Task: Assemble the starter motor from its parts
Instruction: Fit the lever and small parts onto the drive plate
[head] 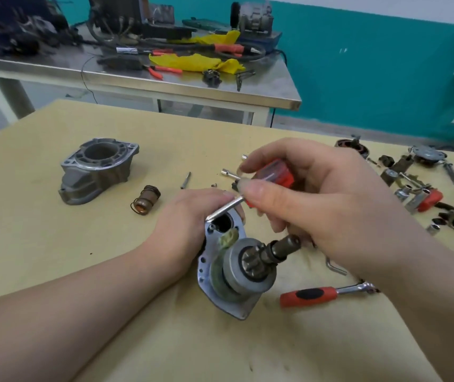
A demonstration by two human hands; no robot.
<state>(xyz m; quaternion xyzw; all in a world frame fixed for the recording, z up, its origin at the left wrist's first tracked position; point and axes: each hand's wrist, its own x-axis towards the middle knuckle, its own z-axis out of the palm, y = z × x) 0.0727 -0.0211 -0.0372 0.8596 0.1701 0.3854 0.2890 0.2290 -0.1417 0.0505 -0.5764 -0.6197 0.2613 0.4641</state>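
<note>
Starter motor assembly (pixel 234 274) sits near the middle of the yellow-topped table (pixel 55 244), its flat plate facing up toward me and the pinion gear and shaft (pixel 275 249) sticking out at a tilt to the right.

My left hand (pixel 187 219) wraps the far left edge of the plate, fingers curled over the rim, holding it steady on the table.

My right hand (pixel 316 194) grips a red-handled screwdriver (pixel 272 175); thumb and fingertips pinch the handle. Its metal shank slopes down to the left, the tip resting at a small screw hole in the plate's upper left corner, beside the dark round opening.

Greenish grease smears around the gear collar and on the plate.

Grey cast nose housing (pixel 99 169) stands well apart to the left, open bore upward. Between it and my left hand lies a small coppery spring part (pixel 146 199). A loose bolt (pixel 186 180) and a tiny screw lie just beyond my left hand.

Red-and-black ratchet wrench (pixel 327 295) lies on the table to the right of the assembly, below my right wrist. A bent hex key (pixel 334 267) is near it.

More loose parts and sockets (pixel 418 188) are scattered at the right edge of the table.

Steel bench (pixel 192 86) behind carries cables, pliers and yellow cloth.
</note>
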